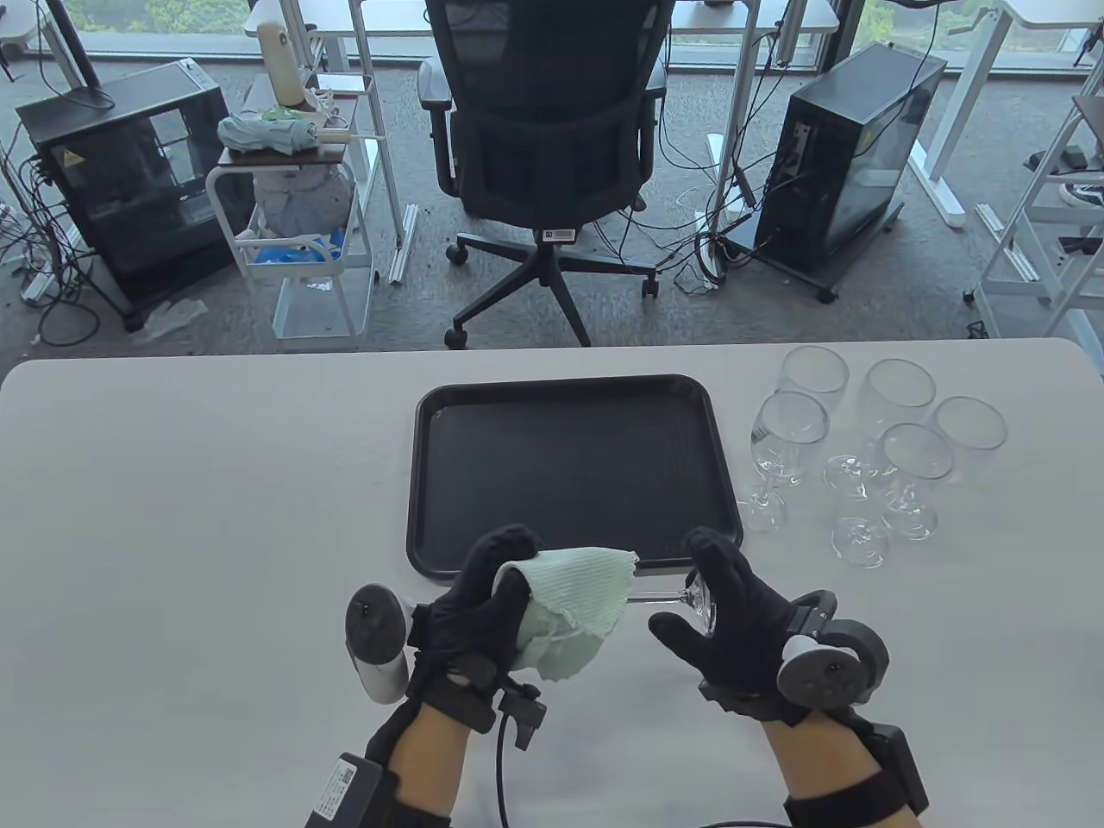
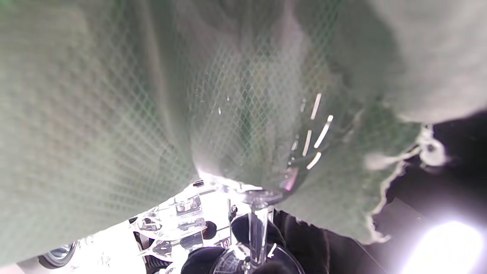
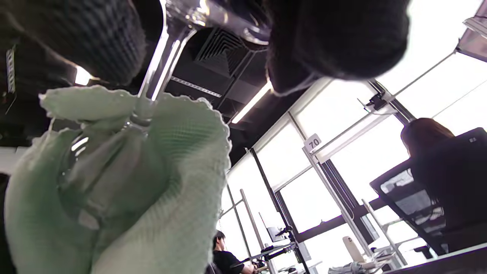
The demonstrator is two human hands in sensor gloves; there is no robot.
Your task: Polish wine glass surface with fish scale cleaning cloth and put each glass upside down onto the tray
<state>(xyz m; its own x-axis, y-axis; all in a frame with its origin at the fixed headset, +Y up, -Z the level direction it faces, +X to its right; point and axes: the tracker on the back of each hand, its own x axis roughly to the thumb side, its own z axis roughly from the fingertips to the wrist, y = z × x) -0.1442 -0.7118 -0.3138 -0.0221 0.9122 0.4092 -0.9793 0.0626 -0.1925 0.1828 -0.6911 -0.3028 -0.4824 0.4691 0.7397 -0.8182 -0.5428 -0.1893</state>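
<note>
We see the black tray [image 1: 573,470] lying bare just beyond both hands, its whole floor free to reach from the near edge. To its right five wine glasses [image 1: 871,448] stand upright in a tight cluster, the nearest just beside the tray's right rim, crowding that side. Left of the tray the white table [image 1: 207,483] lies open for a hand to pass

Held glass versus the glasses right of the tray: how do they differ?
The held glass lies sideways in the air, bowl wrapped in the cloth; the five glasses stand upright and bare on the table. The right hand grips the held glass's foot; nothing touches the five. None is on the tray yet.
</note>
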